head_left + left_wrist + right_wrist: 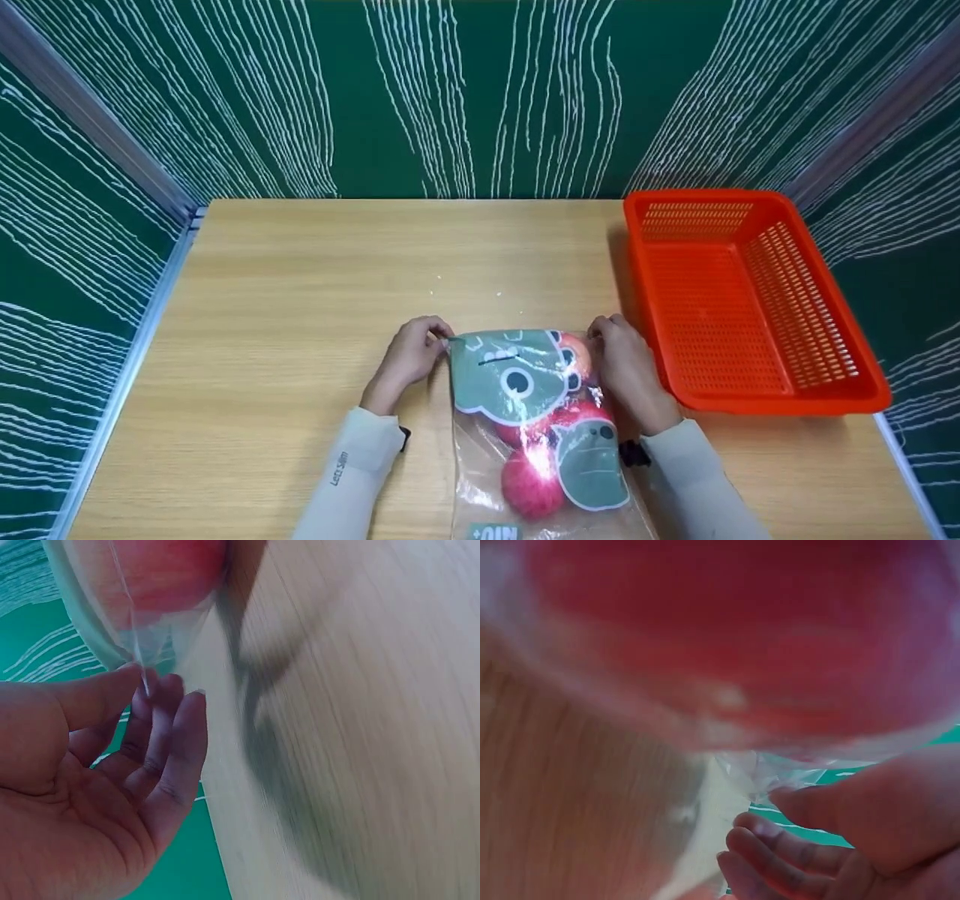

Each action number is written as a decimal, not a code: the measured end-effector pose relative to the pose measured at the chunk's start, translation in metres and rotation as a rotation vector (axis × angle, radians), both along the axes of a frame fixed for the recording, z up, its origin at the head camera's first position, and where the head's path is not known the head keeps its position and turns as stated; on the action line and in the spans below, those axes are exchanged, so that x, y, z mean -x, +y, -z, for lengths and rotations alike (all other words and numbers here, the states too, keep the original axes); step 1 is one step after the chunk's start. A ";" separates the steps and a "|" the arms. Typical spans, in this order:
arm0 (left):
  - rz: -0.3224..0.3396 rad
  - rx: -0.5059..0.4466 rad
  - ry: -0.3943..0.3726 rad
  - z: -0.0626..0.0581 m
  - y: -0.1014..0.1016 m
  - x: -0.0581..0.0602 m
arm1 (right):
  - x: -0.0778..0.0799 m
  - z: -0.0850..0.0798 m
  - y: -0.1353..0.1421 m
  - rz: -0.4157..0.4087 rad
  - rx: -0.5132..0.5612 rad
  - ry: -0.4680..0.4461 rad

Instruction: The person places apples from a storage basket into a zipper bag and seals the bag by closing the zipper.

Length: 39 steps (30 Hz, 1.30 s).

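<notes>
A clear plastic bag (476,480) with a green cartoon print lies on the table, holding several red apples (532,484). At its far left corner my left hand (412,351) pinches the bag's edge between thumb and fingertips; the left wrist view shows the plastic running into that pinch below an apple (165,574). My right hand (628,367) pinches the far right corner. Up close in the right wrist view, a blurred apple (742,652) fills the top, with thin plastic (761,772) at the thumb tip. The bag's near end runs out of the head view.
An orange-red plastic basket (705,315) with slotted walls stands to the right, close to my right hand. Small white specks (499,294) dot the wooden table (300,300) beyond the bag. Green panels (487,97) with white lines enclose the back and sides.
</notes>
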<state>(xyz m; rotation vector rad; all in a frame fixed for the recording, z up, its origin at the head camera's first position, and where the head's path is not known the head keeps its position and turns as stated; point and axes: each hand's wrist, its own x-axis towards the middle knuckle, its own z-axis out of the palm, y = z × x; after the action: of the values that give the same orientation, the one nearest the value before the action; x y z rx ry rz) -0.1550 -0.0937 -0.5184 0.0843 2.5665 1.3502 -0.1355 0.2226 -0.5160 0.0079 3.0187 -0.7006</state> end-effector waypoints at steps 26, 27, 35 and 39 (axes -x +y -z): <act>-0.207 0.036 0.185 -0.022 -0.003 0.052 | 0.054 -0.038 -0.017 0.090 0.040 0.094; -0.202 0.044 0.192 -0.023 -0.003 0.055 | 0.056 -0.040 -0.018 0.096 0.041 0.091; -0.189 0.063 0.228 -0.033 -0.003 0.077 | 0.078 -0.056 -0.020 0.143 -0.002 0.074; -0.204 0.069 0.228 -0.035 -0.001 0.086 | 0.087 -0.059 -0.021 0.149 0.003 0.100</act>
<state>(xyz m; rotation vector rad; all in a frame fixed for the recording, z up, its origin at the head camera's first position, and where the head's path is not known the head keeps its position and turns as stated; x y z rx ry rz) -0.2409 -0.0952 -0.4834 -0.0392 2.8771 1.3911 -0.2230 0.2014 -0.4571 0.2059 3.1373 -0.7381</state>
